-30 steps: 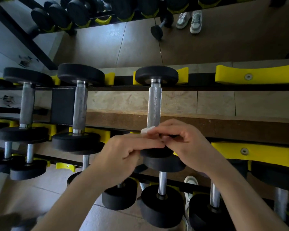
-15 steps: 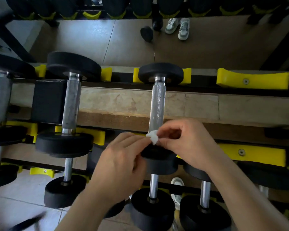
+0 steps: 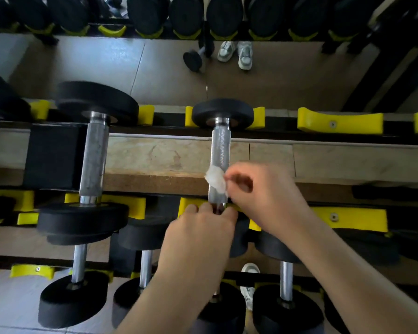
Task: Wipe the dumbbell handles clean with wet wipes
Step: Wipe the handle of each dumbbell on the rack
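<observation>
Steel, knurled: dumbbell handle (image 3: 220, 150), centre of head view, running away from the camera on the top tier of the rack (image 3: 51, 155).
Head view, dumbbell: far head (image 3: 223, 112) sits in a yellow cradle (image 3: 259, 118); the near head is mostly hidden under the left hand.
Wet wipe (image 3: 215, 180): small crumpled white wad, touching the handle on its near half, bulging to the left side.
Right hand (image 3: 263, 196): thumb and forefinger pinch the wipe against the metal; other fingers curl loosely behind.
Left hand (image 3: 200, 235): fingers bent over the near end, fingertips at the base of the handle. Blurred, so cannot tell if it clamps or only rests.
Step, judged: wiping this handle; the far stretch above the wipe is bare.
Do it well: spread the wad so it wraps round the bar, not just one face. Stroke along the full length up to the far collar, twisting to reach the underside. Press firmly, since knurling traps grime.
Steadying: keep the left hand on the near end so the dumbbell does not roll in its cradle.
Risk: the tiny wad may snag or shred on the knurl.
Neighbour dumbbell (image 3: 94, 153): to the left, thicker dull handle, no hand on it, likely next.
</observation>
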Action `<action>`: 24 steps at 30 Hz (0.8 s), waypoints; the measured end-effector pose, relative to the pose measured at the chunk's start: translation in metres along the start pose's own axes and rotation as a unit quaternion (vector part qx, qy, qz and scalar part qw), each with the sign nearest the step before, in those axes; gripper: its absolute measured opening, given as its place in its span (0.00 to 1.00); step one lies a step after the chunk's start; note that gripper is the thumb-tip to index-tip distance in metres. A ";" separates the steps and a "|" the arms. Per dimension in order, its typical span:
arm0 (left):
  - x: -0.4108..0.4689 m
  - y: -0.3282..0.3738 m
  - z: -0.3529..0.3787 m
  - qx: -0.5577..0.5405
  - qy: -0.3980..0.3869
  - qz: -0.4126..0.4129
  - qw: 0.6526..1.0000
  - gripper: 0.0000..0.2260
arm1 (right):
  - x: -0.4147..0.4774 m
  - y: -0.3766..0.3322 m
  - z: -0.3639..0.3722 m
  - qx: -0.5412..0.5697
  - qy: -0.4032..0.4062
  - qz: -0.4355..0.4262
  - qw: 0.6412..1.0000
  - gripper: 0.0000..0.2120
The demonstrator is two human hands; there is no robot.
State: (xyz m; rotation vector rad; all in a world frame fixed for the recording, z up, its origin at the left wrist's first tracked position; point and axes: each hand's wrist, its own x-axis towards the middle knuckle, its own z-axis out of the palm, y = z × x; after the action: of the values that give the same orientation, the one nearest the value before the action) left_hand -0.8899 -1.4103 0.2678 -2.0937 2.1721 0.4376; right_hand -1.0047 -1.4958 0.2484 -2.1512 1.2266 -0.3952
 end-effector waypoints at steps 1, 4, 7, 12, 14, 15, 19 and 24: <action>-0.002 -0.008 0.007 -0.029 0.012 0.003 1.000 0.18 | -0.006 -0.002 -0.001 -0.048 -0.041 0.003 0.998 0.06; -0.005 -0.030 0.015 -0.206 0.066 0.045 0.975 0.18 | -0.011 -0.006 -0.005 -0.037 -0.019 0.026 0.999 0.05; 0.001 -0.040 0.025 -0.395 0.093 0.052 0.912 0.25 | 0.008 -0.002 -0.007 -0.025 0.129 -0.016 0.991 0.07; 0.002 -0.058 0.041 -0.431 0.112 0.036 0.895 0.27 | 0.004 0.006 0.010 -0.033 0.108 -0.069 0.991 0.12; 0.003 -0.062 0.035 -0.294 0.163 0.056 0.940 0.21 | -0.011 0.004 0.015 -0.029 0.089 -0.068 0.993 0.13; 0.004 -0.061 0.031 -0.241 0.169 0.061 0.954 0.19 | -0.014 0.004 0.015 -0.022 0.094 -0.070 0.993 0.12; -0.003 -0.041 0.016 -0.192 0.123 0.073 0.971 0.19 | 0.028 0.007 0.009 -0.027 0.201 -0.079 0.976 0.04; -0.007 -0.043 0.016 -0.219 0.096 0.039 0.970 0.23 | 0.014 0.009 0.010 -0.021 0.050 -0.111 0.992 0.05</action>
State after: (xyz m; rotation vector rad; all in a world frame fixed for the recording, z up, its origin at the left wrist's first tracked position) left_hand -0.8486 -1.4003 0.2486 -2.3556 2.4552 0.8218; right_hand -0.9984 -1.5071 0.2343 -2.3374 1.0593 -0.5820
